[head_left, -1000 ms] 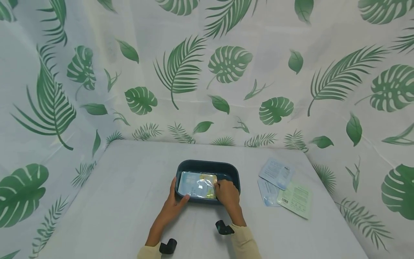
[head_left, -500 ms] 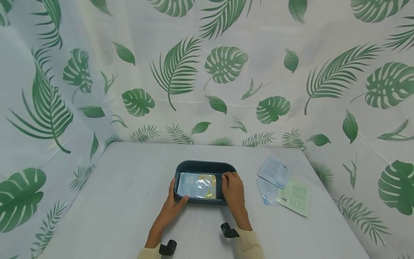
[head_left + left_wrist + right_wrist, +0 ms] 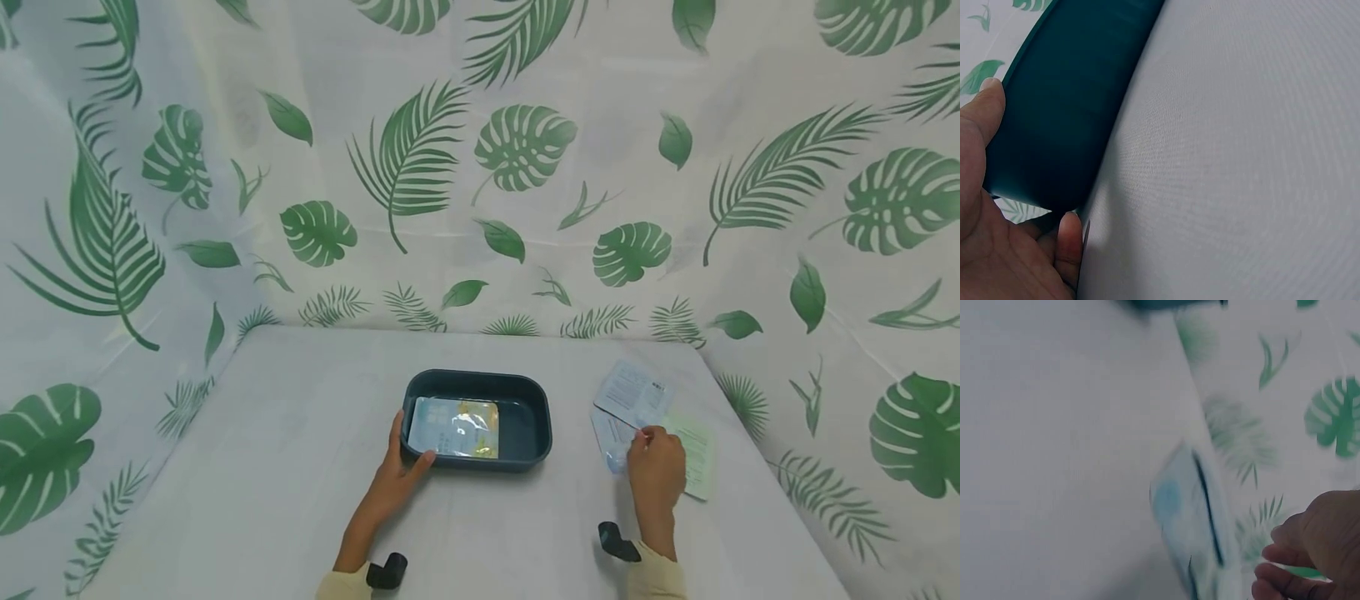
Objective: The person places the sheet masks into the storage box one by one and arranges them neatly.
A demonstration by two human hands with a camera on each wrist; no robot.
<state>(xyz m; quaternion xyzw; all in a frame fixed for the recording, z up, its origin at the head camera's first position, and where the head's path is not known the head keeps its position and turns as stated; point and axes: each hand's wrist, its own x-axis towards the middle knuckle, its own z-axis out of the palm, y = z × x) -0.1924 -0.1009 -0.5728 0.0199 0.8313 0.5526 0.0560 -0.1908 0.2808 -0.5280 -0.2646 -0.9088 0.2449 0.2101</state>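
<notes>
A dark teal plastic bin (image 3: 525,442) stands mid-table with a shiny blue-and-yellow sachet (image 3: 453,427) lying flat in its left part. My left hand (image 3: 397,479) holds the bin's near left corner, thumb at the front rim and fingers along the left side. To the right lie flat sachets: an upper pale blue one (image 3: 632,392), another blue one (image 3: 611,437) partly beneath it, and a light green one (image 3: 697,458). Over these is my right hand (image 3: 658,467), fingertips close to the upper blue sachet's near corner. Its loosely bent fingers show nothing between them in the right wrist view.
White cloth covers the table (image 3: 300,417). A leaf-printed curtain (image 3: 450,183) rises behind it and at both sides. Each wrist wears a small black camera mount (image 3: 387,572).
My right hand has left the inside of the bin and moved right, over the loose sachets. The left hand stays at the bin's corner; the sachet inside lies as before.
</notes>
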